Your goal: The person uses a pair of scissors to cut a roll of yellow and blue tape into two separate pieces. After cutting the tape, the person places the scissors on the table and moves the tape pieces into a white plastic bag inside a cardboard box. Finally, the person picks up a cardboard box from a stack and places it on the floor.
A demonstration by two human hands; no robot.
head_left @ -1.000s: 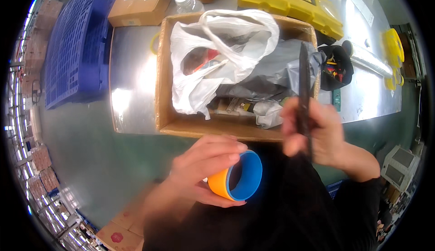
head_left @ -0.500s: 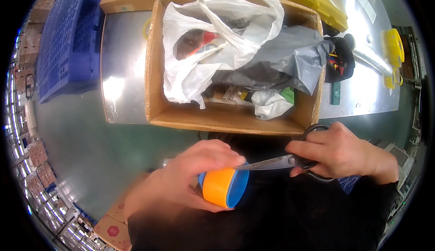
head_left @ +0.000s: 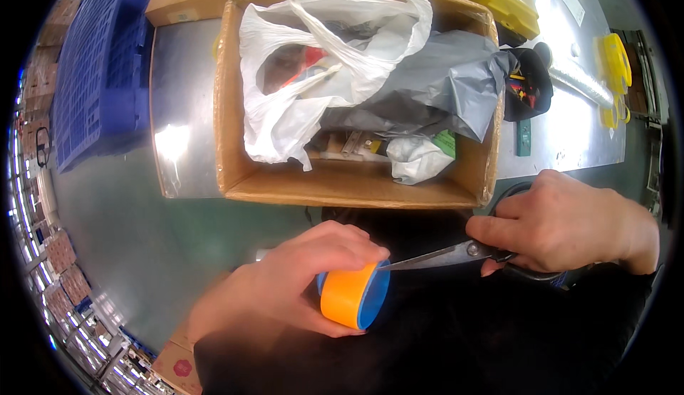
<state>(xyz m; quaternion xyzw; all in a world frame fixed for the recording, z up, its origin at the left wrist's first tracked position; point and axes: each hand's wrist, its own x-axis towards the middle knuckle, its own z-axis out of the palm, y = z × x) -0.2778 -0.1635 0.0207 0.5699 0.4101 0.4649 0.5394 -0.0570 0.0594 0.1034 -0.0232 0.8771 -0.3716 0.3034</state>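
My left hand (head_left: pixel 313 270) is wrapped round a short orange roll with a blue core (head_left: pixel 343 301), its fingers on top and its thumb side hidden from sight in part. The roll's hollow blue end faces right. In my right hand (head_left: pixel 556 224) is a pair of scissors (head_left: pixel 456 255) with black handles, the fingers curled through the loops. Its metal blades point left, and the tips touch or nearly touch the upper rim of the roll; whether they press into it I cannot tell. Both hands are in front of the open cardboard box (head_left: pixel 356 194).
Inside the box lie a white plastic bag (head_left: pixel 278 121), a grey plastic bag (head_left: pixel 420 92) and a crumpled white wrapper (head_left: pixel 420 160). A blue crate (head_left: pixel 107 103) stands left. Beyond are a yellow case (head_left: pixel 491 0) and a black pouch (head_left: pixel 531 85) on the metal table (head_left: pixel 182 103).
My right hand and the scissors have shifted right, so the blade tips are now at the roll's rim instead of over its orange side. The box appears slightly farther left in view.
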